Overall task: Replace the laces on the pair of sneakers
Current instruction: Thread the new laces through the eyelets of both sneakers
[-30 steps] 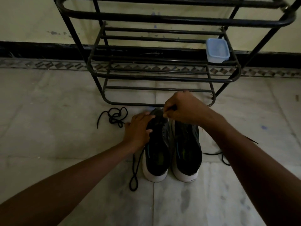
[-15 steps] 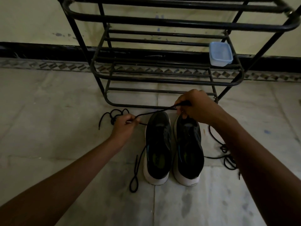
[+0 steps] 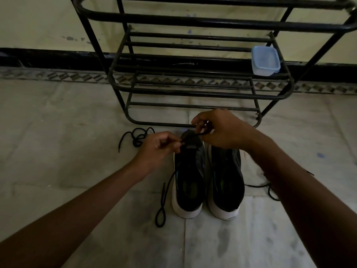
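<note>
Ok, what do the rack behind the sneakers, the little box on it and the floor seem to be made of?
Shoe rack: probably metal tubing with black, slightly glossy paint; thin round bars bent at the corners catch highlights.
Lidded box: translucent bluish plastic; its walls look see-through.
Floor: likely polished stone slabs, perhaps marble; pale, mottled, with thin joint lines.

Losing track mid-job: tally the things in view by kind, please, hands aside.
Sneakers: 2 (left sneaker, right sneaker)
Laces: 2 certain (held lace, loose lace); strand by right sneaker unclear
Shoe rack: 1
Plastic container: 1
Total: 6
</note>
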Demonstrator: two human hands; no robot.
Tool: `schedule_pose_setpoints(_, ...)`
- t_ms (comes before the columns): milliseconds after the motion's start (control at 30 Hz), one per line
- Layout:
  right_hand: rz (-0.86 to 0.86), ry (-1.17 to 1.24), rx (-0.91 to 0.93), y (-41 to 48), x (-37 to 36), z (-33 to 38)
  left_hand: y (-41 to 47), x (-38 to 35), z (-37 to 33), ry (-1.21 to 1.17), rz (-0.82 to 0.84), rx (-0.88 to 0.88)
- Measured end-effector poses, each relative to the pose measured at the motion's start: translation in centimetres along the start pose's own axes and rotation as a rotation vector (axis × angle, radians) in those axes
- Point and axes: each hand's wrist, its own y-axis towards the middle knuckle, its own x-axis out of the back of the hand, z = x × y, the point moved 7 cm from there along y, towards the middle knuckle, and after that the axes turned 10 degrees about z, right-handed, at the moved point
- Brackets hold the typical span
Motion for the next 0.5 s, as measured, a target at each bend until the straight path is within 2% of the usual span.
schedule_pose_setpoints(167,0.002,0.317,0.041,-0.5,-0.5,-1.4,-0.9,3.1,3.3,0.219,-0.137,0.118)
schedule_pose_setpoints(267,0.012,0.253,0.053,-0.3,-1.2,-0.4,-1.4,2.8,3.6,0.295,-0.099,0.164)
schedule_pose_setpoints(400,-0.049,0.116,0.165,-0.2,-1.8,2.6,-1.2,0.5,1.9,0.119,0.065,0.108)
schedule_pose_setpoints(500,-0.124,0.073,0.199,-0.2,-1.9,3.7,-1.2,-0.1,1.1,-0.037,0.044,0.096)
